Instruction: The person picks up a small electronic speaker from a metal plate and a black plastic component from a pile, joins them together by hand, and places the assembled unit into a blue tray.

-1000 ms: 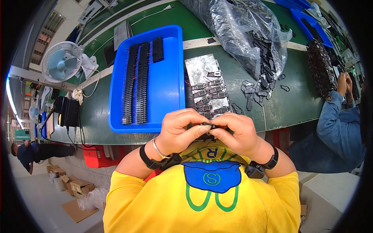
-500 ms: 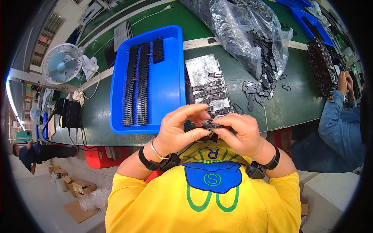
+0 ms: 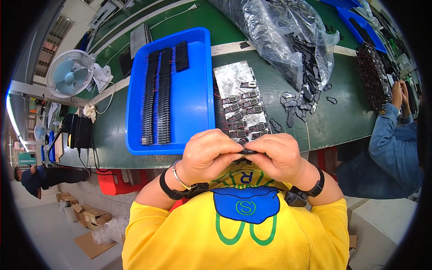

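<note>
In front of my chest, a small black part (image 3: pixel 247 152) is pinched between the fingertips of both hands. My left hand (image 3: pixel 208 155) grips one end of it, closed. At the other end is my right hand (image 3: pixel 276 155), also closed; the fingers hide most of the part. Just beyond them lies a grey metal plate (image 3: pixel 231 74) bearing several small black-framed modules (image 3: pixel 252 101) with red wires. To its left stands a blue tray (image 3: pixel 191 103) with long rows of black parts (image 3: pixel 164 99) and thin red wires.
A clear plastic bag (image 3: pixel 265 38) spills flat black pieces (image 3: pixel 290 102) onto the green table (image 3: pixel 328 121). On the left are a white fan (image 3: pixel 69 74) and a black box (image 3: pixel 81 130) with cables. At the right, a co-worker in a denim sleeve (image 3: pixel 387 135) handles parts.
My left fingers, raised and spread before, have curled down onto the black part. Both hands now meet with their fingertips close together around it.
</note>
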The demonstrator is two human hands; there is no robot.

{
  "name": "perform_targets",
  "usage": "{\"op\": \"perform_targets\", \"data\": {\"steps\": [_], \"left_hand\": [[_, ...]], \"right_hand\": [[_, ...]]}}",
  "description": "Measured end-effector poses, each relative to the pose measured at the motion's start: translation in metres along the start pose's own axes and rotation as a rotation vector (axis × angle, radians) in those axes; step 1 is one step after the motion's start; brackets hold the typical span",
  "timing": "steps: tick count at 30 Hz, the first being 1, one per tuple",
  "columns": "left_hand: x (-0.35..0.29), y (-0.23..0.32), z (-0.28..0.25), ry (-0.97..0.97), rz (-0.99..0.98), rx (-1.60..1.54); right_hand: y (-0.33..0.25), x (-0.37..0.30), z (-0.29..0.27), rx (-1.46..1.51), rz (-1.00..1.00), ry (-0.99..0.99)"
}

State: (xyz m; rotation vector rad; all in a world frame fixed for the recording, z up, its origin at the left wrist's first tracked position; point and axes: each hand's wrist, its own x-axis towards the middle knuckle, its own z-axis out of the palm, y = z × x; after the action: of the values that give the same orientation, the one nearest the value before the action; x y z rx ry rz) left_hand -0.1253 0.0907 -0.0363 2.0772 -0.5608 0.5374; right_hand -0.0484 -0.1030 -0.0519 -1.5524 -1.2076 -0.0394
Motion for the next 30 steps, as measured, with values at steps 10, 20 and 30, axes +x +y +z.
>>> {"op": "perform_targets", "data": {"steps": [10,20,30], "left_hand": [[0.003,-0.01,-0.015,-0.116,0.225,0.167],[-0.001,-0.01,-0.032,-0.041,0.323,0.387],[0.012,-0.002,-0.029,-0.136,0.337,0.34]], "right_hand": [[-0.003,0.001,0.006,-0.134,-0.086,0.093],[-0.005,0.001,-0.004,-0.058,0.053,0.103],[-0.006,0.018,0.003,-0.265,-0.305,0.07]]}}
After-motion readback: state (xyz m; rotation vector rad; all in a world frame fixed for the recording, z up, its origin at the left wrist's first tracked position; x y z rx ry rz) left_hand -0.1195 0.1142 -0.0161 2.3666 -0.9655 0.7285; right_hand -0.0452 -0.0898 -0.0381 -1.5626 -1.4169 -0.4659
